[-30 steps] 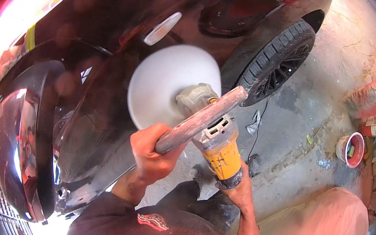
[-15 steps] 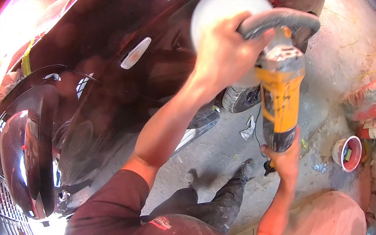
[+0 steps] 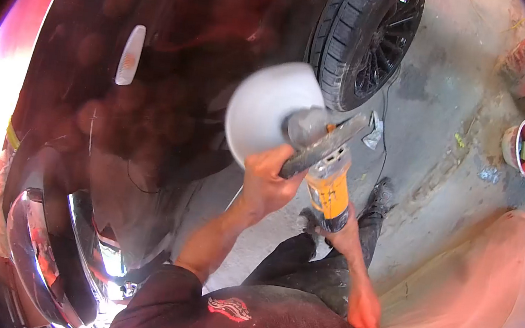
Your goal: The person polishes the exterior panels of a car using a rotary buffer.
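Drawing back from the far reach of half a second ago, both arms are now bent closer to the body, and the yellow power tool (image 3: 329,194) has come down from the top of the view to its middle, in front of the person. Its round white pad (image 3: 268,109) faces the dark car body (image 3: 179,96), so the work seems to have returned to a nearer stretch of panel beside the tyre (image 3: 340,50); whether pad and paint touch, I cannot tell. The left hand (image 3: 270,181) is curled tightly round the near end of the curved handle (image 3: 315,154), while the right hand (image 3: 346,235) is wrapped about the tool's rear end, its fingers partly hidden

The tyre stands just beside the pad's upper edge, overlapping it in view, and seems the main obstacle on that side. A pale side light (image 3: 130,55) breaks the panel further left. On the floor (image 3: 438,100), a thin dark cord (image 3: 386,149) runs past a crumpled scrap (image 3: 375,133), with a bucket (image 3: 508,148) well apart to the right and draped cloth (image 3: 475,285) nearer the person
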`<action>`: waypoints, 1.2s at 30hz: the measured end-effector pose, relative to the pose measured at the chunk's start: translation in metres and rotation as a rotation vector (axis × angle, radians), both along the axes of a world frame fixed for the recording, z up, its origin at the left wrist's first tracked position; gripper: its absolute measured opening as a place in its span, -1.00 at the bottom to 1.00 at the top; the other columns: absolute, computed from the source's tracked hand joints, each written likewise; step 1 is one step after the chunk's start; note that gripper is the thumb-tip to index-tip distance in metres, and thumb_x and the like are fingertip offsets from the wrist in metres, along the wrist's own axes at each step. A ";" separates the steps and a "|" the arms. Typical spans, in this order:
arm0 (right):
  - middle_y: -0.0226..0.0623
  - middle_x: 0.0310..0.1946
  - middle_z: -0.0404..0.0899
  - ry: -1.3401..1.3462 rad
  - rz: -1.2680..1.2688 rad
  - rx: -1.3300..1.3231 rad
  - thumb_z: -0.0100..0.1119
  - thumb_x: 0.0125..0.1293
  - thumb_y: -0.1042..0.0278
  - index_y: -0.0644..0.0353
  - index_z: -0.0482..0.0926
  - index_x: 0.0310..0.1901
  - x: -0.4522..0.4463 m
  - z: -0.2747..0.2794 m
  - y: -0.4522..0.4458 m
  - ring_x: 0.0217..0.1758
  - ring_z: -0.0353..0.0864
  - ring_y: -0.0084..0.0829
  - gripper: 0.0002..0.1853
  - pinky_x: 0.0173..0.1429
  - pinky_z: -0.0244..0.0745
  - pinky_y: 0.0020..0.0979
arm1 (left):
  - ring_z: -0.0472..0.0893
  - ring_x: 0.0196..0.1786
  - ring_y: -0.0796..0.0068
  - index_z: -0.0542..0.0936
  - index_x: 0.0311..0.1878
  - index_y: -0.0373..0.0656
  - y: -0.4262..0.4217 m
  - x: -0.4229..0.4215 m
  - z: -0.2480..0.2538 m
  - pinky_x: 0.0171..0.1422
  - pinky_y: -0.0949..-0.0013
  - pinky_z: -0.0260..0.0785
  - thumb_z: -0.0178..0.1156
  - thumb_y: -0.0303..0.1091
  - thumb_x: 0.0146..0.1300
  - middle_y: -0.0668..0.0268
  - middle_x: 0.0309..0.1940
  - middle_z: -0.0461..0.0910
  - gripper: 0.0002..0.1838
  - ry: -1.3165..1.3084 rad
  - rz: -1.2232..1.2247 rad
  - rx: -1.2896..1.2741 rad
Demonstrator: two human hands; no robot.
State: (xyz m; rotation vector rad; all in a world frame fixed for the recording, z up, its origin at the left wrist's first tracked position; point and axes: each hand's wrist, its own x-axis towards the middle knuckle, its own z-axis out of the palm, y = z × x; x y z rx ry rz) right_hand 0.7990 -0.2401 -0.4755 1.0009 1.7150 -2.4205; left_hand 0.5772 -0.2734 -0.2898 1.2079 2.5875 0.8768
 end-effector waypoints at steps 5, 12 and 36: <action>-0.16 0.26 0.53 -0.044 0.046 -0.204 0.74 -0.18 0.50 0.31 0.22 0.44 0.034 -0.036 -0.063 0.37 0.51 -0.26 0.12 0.49 0.36 -0.22 | 0.65 -0.44 0.04 0.56 -0.35 -0.21 -0.040 0.024 -0.048 -0.37 0.12 0.42 0.44 -0.46 0.06 0.10 -0.50 0.60 -0.80 -0.098 0.015 -0.125; -0.14 0.25 0.57 0.011 0.030 -0.110 0.74 -0.18 0.45 0.26 0.23 0.45 0.001 -0.002 0.014 0.36 0.53 -0.27 0.12 0.47 0.39 -0.22 | 0.63 -0.44 -0.01 0.53 -0.37 -0.18 0.038 0.002 0.020 -0.37 0.11 0.44 0.45 -0.44 0.04 0.09 -0.51 0.58 -0.77 0.079 -0.088 -0.083; -0.20 0.22 0.59 -0.036 0.144 -0.017 0.75 -0.24 0.43 0.30 0.26 0.47 -0.034 0.136 0.223 0.32 0.55 -0.33 0.16 0.43 0.43 -0.25 | 0.66 -0.51 0.16 0.60 -0.39 -0.24 0.190 -0.040 0.119 -0.38 0.21 0.46 0.52 -0.38 0.10 0.02 -0.54 0.62 -0.75 0.052 0.158 0.030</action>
